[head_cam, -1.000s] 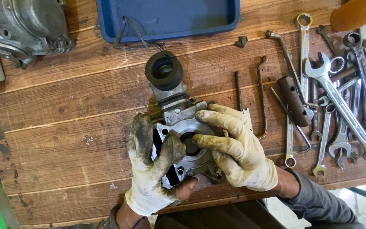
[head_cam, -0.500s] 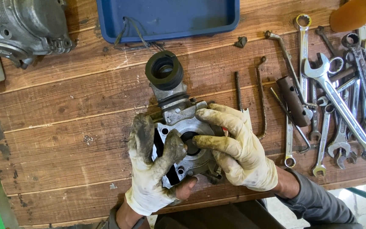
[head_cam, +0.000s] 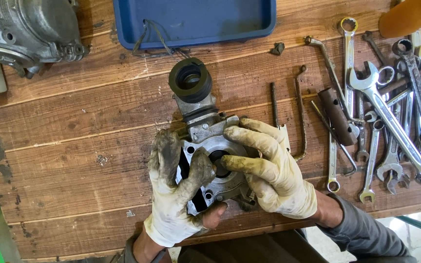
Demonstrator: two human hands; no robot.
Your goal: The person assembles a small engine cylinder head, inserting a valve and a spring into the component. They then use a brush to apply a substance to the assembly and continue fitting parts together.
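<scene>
Metal housing [head_cam: 210, 141] gripped by both hands near the workbench [head_cam: 74, 160] edge.

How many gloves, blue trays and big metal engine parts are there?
Gloves: 2, on the left hand and the right hand
Blue tray: 1
Big metal engine parts: 2, the held part and the grey casing
Total: 5
</scene>
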